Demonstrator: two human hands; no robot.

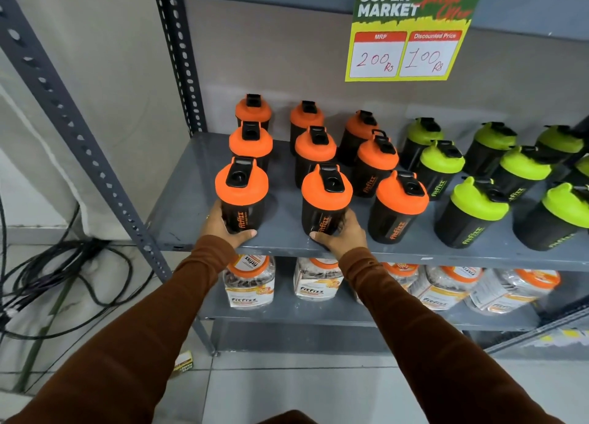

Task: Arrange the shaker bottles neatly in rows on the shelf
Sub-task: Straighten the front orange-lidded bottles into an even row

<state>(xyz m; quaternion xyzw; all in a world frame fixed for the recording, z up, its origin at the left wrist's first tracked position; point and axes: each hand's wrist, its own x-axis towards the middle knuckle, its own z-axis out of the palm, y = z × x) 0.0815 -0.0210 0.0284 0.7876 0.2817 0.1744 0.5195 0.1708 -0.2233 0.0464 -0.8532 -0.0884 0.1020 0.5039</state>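
Both hands are on the front row of orange-lidded shakers, so the step in hand looks like squaring up that row at the shelf's [178, 232] front edge. The left hand [223, 229] wraps the base of the left shaker [241, 197], fingers behind its left side and thumb curled across the front just under the "fitfizz" print. The right hand [345, 232] cups the middle shaker [325, 203] the same way from the right, thumb hooked around the low front. Both shakers stand upright on the shelf, well apart from each other.

Behind them the orange shakers run in three columns of three; the third front shaker [400, 210] sits untouched just right of the right hand, and green-lidded shakers [471, 213] fill the rest of the shelf to the right, their rows slanting a little.

The next move probably calls for small slides or twists: bringing the two held shakers level with the third, evening the gaps, and turning the labels forward. The bases sit close to the lip, so any pull toward the person should be slight
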